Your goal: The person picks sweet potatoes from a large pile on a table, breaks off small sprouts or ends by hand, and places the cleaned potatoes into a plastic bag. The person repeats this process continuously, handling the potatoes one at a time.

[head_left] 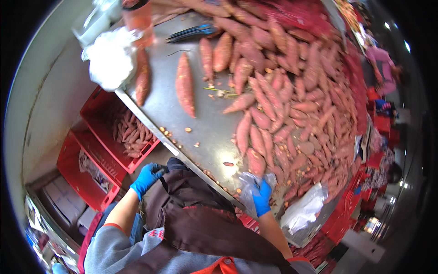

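Observation:
My left hand (147, 178), in a blue glove, has its fingers curled on my dark apron (191, 205) beside the table's edge. My right hand (262, 196), also gloved, grips a crumpled clear plastic bag (248, 185) at the lower edge of the sweet potato pile (305, 118) on the metal table (200, 141). One sweet potato (257, 162) lies just above the bag. A long one (185, 86) lies apart, near blue-and-black tools (191, 34) that look like cutters. A white bag of sheets (301, 210) sits right of my right hand. Small cut bits are scattered about.
Red crates (91, 169) stand below the table at the left, one holding sweet potatoes (130, 130). A white plastic bundle (109, 59) and pinkish container (141, 27) are at the upper left. A person in pink (383, 68) and another in patterned clothing (383, 173) are beyond red crates at right.

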`<state>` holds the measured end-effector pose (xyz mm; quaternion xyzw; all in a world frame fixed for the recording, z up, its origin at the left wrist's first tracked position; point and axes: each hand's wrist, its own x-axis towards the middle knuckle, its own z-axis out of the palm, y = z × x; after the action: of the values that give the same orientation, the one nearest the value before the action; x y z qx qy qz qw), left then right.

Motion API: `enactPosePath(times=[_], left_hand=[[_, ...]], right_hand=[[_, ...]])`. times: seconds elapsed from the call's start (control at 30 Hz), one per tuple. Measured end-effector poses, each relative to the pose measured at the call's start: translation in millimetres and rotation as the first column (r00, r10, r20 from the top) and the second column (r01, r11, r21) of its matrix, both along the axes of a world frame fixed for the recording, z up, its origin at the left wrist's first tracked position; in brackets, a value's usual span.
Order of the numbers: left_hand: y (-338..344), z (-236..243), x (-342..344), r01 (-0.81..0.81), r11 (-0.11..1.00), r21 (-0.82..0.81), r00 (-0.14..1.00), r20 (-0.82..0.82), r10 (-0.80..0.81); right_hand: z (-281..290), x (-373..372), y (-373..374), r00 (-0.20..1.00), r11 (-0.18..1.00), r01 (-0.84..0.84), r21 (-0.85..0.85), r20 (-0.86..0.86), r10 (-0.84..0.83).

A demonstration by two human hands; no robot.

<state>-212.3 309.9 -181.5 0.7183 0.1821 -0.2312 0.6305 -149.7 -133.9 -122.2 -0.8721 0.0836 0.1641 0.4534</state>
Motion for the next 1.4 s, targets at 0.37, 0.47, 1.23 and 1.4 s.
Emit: enactPosePath(times=[0.37,0.47,1.23,1.4], left_hand=[[-158.5,136.5,206.9,0.283,0.663,0.693,0.251,0.614,-0.749],[-168.9,107.6,231.6,0.102,0.442,0.891,0.103,0.433,-0.896],[-210.8,216.6,205.2,0.678,0.702,-0.219,0.706,0.459,-0.539],[-216.3,210.0,224.9,0.092,0.193,-0.977,0.996,0.093,-0.003]], right_hand=[[48.0,7.3,40.4,0.945,0.962,-0.124,-0.242,0.266,0.188],[89.9,19.5,65.5,0.921,0.909,-0.335,-0.249,0.117,0.372],[109.4,106.6,21.4,0.927,0.978,0.105,-0.182,0.373,-0.03],[125.7,95.5,20.8,0.958,0.964,0.189,0.186,0.18,-0.223]])
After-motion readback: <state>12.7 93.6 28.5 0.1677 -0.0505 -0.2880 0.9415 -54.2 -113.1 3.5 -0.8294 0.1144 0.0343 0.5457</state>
